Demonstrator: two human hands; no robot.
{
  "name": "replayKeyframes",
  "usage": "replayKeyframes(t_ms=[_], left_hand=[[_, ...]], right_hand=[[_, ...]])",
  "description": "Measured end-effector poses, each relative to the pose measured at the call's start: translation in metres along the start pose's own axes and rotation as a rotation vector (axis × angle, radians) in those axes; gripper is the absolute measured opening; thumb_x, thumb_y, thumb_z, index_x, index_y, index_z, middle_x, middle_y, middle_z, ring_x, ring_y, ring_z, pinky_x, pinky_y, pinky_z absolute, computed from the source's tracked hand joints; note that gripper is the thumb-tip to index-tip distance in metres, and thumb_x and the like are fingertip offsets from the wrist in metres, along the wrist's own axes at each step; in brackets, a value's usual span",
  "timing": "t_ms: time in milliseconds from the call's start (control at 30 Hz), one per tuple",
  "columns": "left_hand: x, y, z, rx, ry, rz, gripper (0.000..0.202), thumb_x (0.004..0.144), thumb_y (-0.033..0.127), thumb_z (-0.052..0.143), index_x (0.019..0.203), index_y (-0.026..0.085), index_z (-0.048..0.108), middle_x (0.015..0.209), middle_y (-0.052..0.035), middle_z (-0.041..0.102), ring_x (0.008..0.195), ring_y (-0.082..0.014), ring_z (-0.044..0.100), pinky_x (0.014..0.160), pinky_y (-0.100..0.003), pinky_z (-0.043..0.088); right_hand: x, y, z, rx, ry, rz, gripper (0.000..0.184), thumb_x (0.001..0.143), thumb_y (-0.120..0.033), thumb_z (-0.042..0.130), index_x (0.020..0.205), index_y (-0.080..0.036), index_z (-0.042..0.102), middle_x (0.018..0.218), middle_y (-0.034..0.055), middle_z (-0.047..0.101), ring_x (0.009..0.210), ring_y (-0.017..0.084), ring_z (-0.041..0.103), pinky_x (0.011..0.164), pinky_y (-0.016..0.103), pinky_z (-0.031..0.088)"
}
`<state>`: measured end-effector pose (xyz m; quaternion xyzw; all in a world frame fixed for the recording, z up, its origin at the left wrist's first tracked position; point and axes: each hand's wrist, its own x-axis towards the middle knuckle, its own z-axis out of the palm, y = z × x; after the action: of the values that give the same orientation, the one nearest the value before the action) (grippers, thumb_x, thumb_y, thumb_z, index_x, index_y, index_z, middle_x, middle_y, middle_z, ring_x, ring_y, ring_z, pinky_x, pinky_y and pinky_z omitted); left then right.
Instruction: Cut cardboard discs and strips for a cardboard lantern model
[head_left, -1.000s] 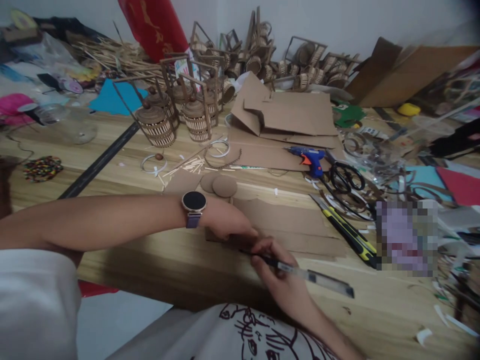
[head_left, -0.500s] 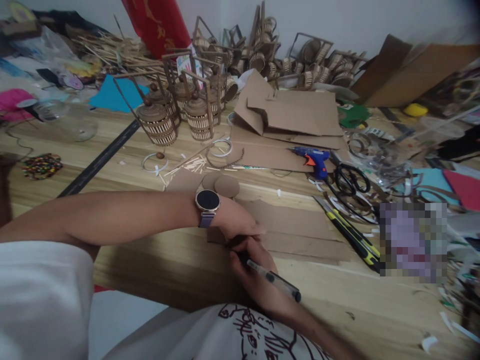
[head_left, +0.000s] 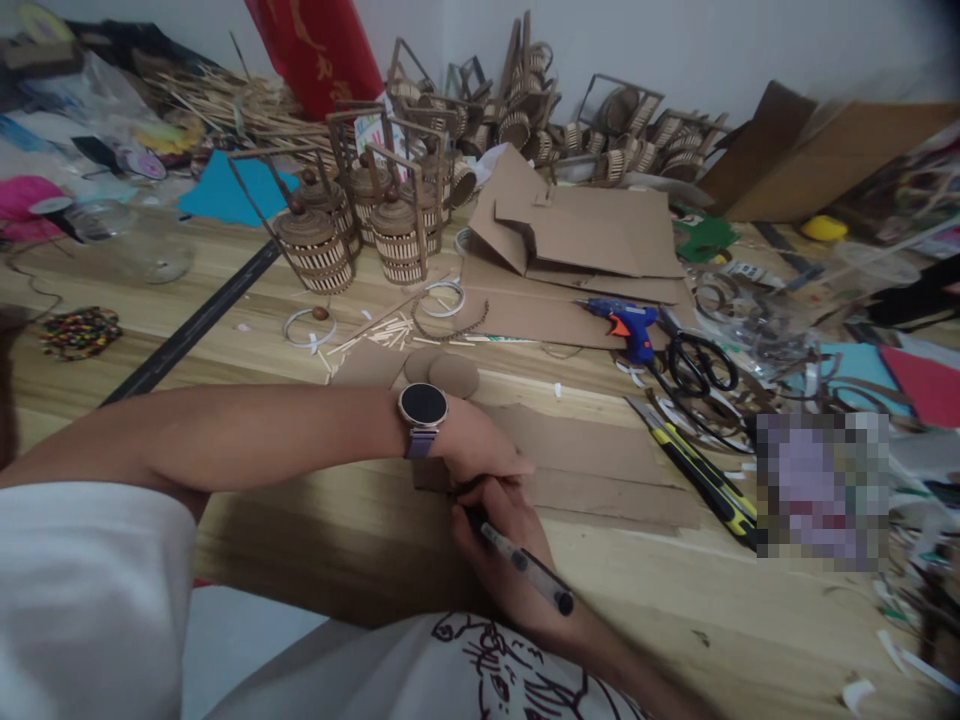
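Observation:
My right hand [head_left: 510, 545] is closed around a pen [head_left: 529, 570] with a clear barrel and dark ends. Its tip is hidden by my fingers. My left hand [head_left: 484, 445], with a round watch on the wrist, bends down over a cardboard strip [head_left: 600, 480], its fingers pressed together against my right hand. A small dark edge shows under the left fingers; I cannot make out what it is. Just behind the left wrist lie round cardboard discs [head_left: 454, 376], and another cardboard piece [head_left: 585, 435] extends to the right.
A yellow-black utility knife [head_left: 697, 475], black-handled scissors [head_left: 697, 360] and a blue glue gun [head_left: 630, 325] lie to the right. Small lidded baskets [head_left: 401, 240] with tall handles stand behind. Folded cardboard [head_left: 600, 225] lies at the back, thin sticks [head_left: 386, 335] near the discs.
My right hand has shifted slightly left, and the pen's rear end has swung left and a little down. My left wrist has moved slightly right.

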<state>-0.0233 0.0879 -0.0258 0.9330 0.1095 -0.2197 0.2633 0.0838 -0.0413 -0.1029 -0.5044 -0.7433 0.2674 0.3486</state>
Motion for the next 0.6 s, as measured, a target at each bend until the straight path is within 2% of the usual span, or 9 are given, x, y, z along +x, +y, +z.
replayKeyframes(t_ms=[167,367,467,600], left_hand=[[0.0,0.002,0.0,0.0,-0.002,-0.003,0.038,0.067,-0.002,0.077,0.092,0.019,0.06,0.071,0.0017,0.066,0.06,-0.0178,0.051,0.052,-0.028,0.028],[0.0,0.002,-0.001,0.009,0.002,-0.019,0.042,0.064,-0.004,0.076,0.095,0.021,0.061,0.067,0.004,0.064,0.057,-0.0179,0.05,0.053,-0.028,0.03],[0.001,0.002,-0.001,0.005,-0.004,-0.02,0.039,0.064,-0.003,0.076,0.093,0.021,0.062,0.069,0.003,0.066,0.059,-0.0192,0.052,0.056,-0.029,0.034],[0.001,0.004,-0.002,-0.008,-0.004,-0.025,0.037,0.065,-0.007,0.072,0.089,0.019,0.062,0.073,-0.001,0.069,0.062,-0.0198,0.055,0.056,-0.029,0.034]], right_hand=[[-0.002,-0.001,-0.006,0.004,0.013,0.014,0.012,0.084,-0.014,0.052,0.079,-0.025,0.054,0.081,0.0043,0.069,0.077,0.022,0.064,0.07,0.033,0.05],[-0.011,0.002,-0.022,0.02,0.069,0.11,0.014,0.089,-0.018,0.054,0.077,-0.025,0.053,0.074,0.0017,0.066,0.068,0.019,0.063,0.062,0.028,0.048],[-0.01,0.001,-0.022,0.04,0.105,0.077,0.013,0.089,-0.019,0.055,0.077,-0.025,0.055,0.074,0.0018,0.066,0.069,0.019,0.063,0.063,0.029,0.048],[-0.004,-0.005,-0.016,0.064,0.067,0.043,0.012,0.087,-0.016,0.056,0.078,-0.025,0.057,0.078,0.0025,0.069,0.072,0.02,0.064,0.065,0.03,0.048]])
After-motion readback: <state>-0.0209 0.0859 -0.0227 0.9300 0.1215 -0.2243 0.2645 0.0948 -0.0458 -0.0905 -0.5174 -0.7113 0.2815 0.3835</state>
